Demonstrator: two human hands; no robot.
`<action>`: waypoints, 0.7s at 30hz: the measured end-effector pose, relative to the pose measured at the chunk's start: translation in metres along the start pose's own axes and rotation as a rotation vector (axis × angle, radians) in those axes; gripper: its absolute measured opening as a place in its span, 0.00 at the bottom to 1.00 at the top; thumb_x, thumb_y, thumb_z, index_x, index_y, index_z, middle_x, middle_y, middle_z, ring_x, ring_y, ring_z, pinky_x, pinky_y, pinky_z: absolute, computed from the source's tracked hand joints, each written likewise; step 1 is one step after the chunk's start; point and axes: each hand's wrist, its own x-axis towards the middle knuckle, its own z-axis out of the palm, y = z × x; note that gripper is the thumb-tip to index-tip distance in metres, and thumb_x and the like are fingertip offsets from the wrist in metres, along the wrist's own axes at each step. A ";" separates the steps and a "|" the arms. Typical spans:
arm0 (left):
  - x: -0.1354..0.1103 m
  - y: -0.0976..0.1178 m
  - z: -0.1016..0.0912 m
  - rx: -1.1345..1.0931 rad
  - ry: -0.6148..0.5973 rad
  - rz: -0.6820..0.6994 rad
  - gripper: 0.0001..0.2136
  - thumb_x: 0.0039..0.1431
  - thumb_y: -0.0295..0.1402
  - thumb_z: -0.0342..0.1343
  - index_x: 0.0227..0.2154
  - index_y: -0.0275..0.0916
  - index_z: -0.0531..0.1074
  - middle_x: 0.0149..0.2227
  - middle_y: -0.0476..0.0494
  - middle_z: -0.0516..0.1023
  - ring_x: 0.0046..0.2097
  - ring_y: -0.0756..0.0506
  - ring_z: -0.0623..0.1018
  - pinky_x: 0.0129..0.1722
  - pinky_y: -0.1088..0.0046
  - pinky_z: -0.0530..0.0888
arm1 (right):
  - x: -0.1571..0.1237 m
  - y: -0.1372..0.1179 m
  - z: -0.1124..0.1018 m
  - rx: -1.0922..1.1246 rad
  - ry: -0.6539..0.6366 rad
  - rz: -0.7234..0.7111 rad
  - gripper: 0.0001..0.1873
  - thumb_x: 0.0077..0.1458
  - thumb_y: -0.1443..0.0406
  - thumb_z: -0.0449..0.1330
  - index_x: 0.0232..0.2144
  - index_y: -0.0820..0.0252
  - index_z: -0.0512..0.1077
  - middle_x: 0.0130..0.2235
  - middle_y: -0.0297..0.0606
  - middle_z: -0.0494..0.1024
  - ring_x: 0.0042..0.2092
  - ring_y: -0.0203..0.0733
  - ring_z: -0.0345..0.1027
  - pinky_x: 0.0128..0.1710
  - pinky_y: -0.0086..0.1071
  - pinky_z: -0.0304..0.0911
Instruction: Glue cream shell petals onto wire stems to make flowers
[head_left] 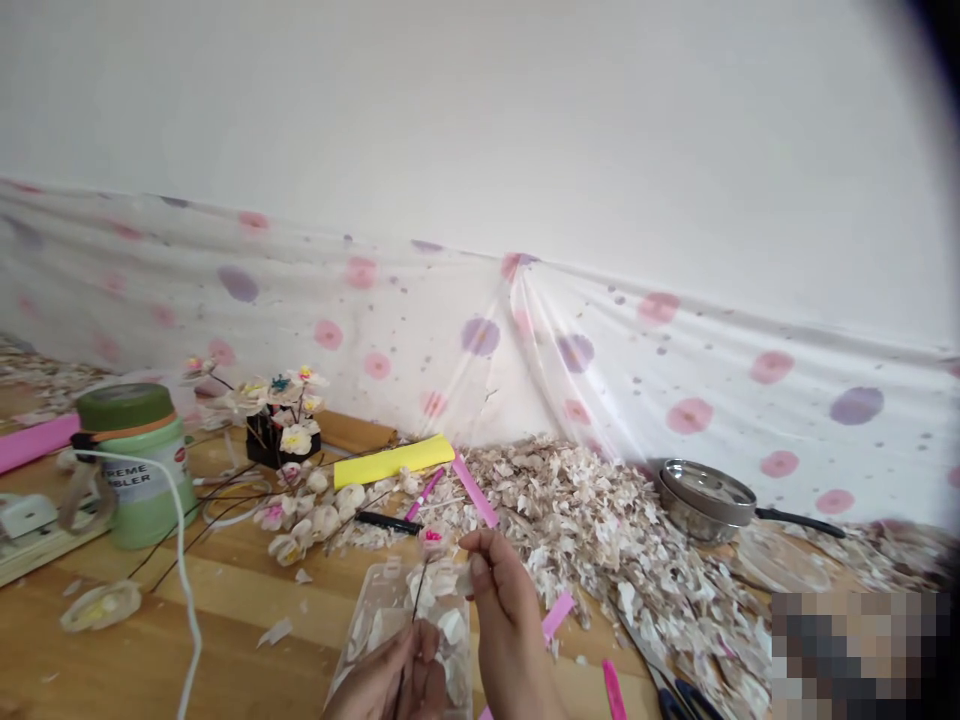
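My left hand (397, 672) pinches a thin dark stem (419, 595) that stands nearly upright. At the stem's top is a small flower head with a bright pink centre (430, 538). Just to the right of it, my right hand (504, 610) is closed, thumb against fingers, on what looks like a pale petal (463, 582). Beneath both hands lies a clear plastic box (361, 610) with loose whitish petals in it.
A large heap of dried petals (577, 510) spreads behind and right. Scissors (660, 675) lie at the front right, beside steel bowls (709, 500). On the left stand a green tumbler (146, 480), a white cable (184, 560), finished flowers (296, 435) and yellow crepe paper (394, 460).
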 end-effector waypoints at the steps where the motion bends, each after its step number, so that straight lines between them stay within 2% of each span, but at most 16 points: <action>1: -0.002 0.000 0.002 -0.008 0.008 0.005 0.19 0.49 0.53 0.60 0.29 0.40 0.69 0.16 0.53 0.68 0.12 0.59 0.51 0.14 0.82 0.45 | -0.001 -0.001 -0.001 -0.001 -0.021 0.014 0.13 0.63 0.56 0.48 0.42 0.53 0.69 0.37 0.36 0.74 0.38 0.42 0.68 0.37 0.30 0.64; 4: -0.006 0.001 0.007 0.001 0.089 0.065 0.18 0.51 0.52 0.60 0.29 0.41 0.67 0.16 0.55 0.67 0.13 0.60 0.47 0.14 0.83 0.43 | -0.001 -0.004 0.002 0.003 -0.055 -0.007 0.10 0.62 0.60 0.49 0.40 0.54 0.68 0.35 0.35 0.74 0.37 0.41 0.68 0.36 0.29 0.63; 8: -0.005 -0.001 0.010 0.046 0.181 0.126 0.21 0.49 0.55 0.59 0.28 0.40 0.65 0.15 0.58 0.62 0.14 0.60 0.43 0.14 0.83 0.39 | 0.001 -0.003 0.011 0.032 -0.044 -0.091 0.07 0.56 0.67 0.55 0.38 0.55 0.69 0.32 0.33 0.74 0.34 0.38 0.68 0.35 0.27 0.62; 11: -0.006 -0.001 0.012 0.081 0.174 0.101 0.23 0.47 0.57 0.59 0.28 0.40 0.65 0.15 0.59 0.60 0.14 0.60 0.43 0.14 0.82 0.38 | 0.001 0.001 0.016 0.052 -0.034 -0.128 0.07 0.52 0.70 0.57 0.35 0.56 0.71 0.31 0.32 0.74 0.33 0.38 0.68 0.35 0.28 0.62; 16: -0.009 0.005 0.014 0.133 0.171 0.036 0.23 0.47 0.57 0.59 0.28 0.40 0.65 0.17 0.56 0.63 0.14 0.59 0.46 0.16 0.80 0.40 | 0.002 0.003 0.017 0.006 -0.046 -0.129 0.11 0.53 0.72 0.56 0.37 0.56 0.71 0.33 0.33 0.76 0.35 0.38 0.69 0.37 0.29 0.62; 21: -0.007 0.001 0.009 0.144 0.140 0.044 0.22 0.49 0.56 0.57 0.29 0.40 0.65 0.17 0.56 0.64 0.13 0.59 0.46 0.15 0.79 0.40 | 0.004 -0.001 0.016 -0.024 0.017 -0.169 0.09 0.52 0.72 0.56 0.34 0.56 0.72 0.31 0.32 0.76 0.32 0.36 0.66 0.33 0.26 0.60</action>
